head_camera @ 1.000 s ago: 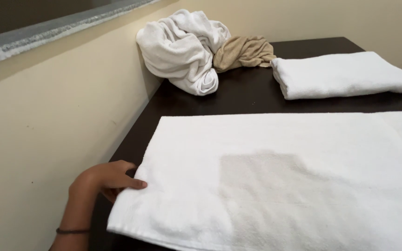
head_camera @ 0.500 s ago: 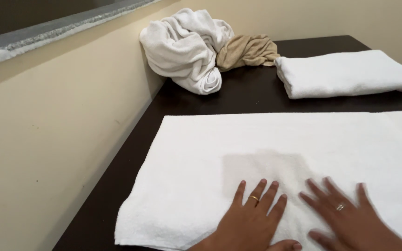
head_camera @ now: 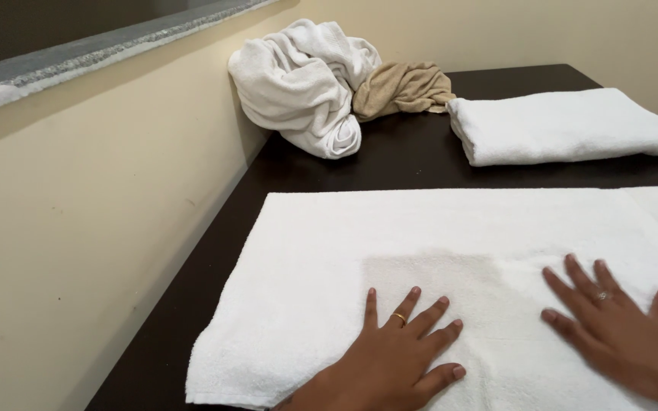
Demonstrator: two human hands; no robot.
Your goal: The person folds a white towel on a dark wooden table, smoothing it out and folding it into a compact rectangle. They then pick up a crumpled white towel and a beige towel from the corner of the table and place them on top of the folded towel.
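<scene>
A white towel (head_camera: 451, 251) lies spread flat across the dark table (head_camera: 397, 164). My left hand (head_camera: 394, 358) rests palm down on its near part, fingers spread, a ring on one finger. My right hand (head_camera: 618, 335) lies flat on the towel further right, fingers apart, also with a ring. Neither hand grips anything.
A crumpled white towel (head_camera: 306, 84) and a bunched tan cloth (head_camera: 405, 90) sit at the table's far left corner against the beige wall. A folded white towel (head_camera: 565, 125) lies at the far right. The wall runs close along the table's left edge.
My left hand left the towel's left edge and came onto the towel. Both hands now lie flat and have spread wider apart, the right one sliding to the right.
</scene>
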